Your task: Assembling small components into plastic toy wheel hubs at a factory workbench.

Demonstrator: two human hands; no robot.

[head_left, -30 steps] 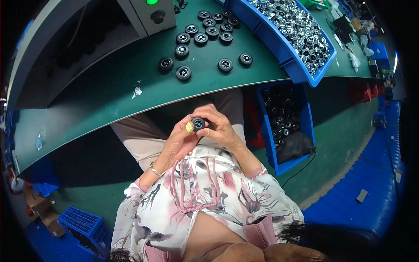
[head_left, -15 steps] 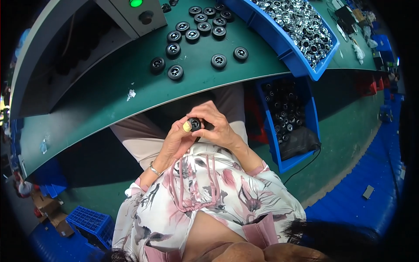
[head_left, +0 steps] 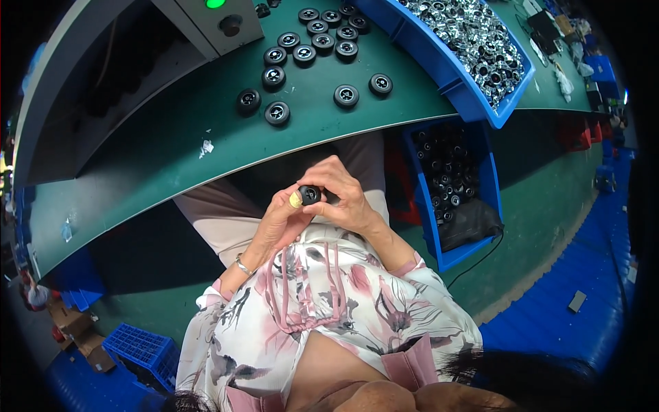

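Over my lap, just off the table's near edge, a small black wheel [head_left: 311, 195] is gripped between both hands. My left hand [head_left: 279, 218] has its fingers closed on the wheel's left side, and a yellow wrap covers its thumb. My right hand [head_left: 344, 198] pinches the same wheel from the right, fingers curled over its far side. The fingertips under the wheel are hidden. Several more black wheels [head_left: 304, 55] lie flat on the green table [head_left: 206, 117] beyond my hands.
A blue bin [head_left: 449, 96] of shiny clear and silver parts [head_left: 473, 48] stands at the table's right. Below it, another blue bin [head_left: 439, 240] holds black wheels and dark cloth. A grey machine housing [head_left: 226, 31] with a green light occupies the far left. A blue crate [head_left: 141, 347] sits lower left.
The wheel in my hands has tilted slightly, its hub facing a little more to the right. Both hands keep nearly the same place and hold.
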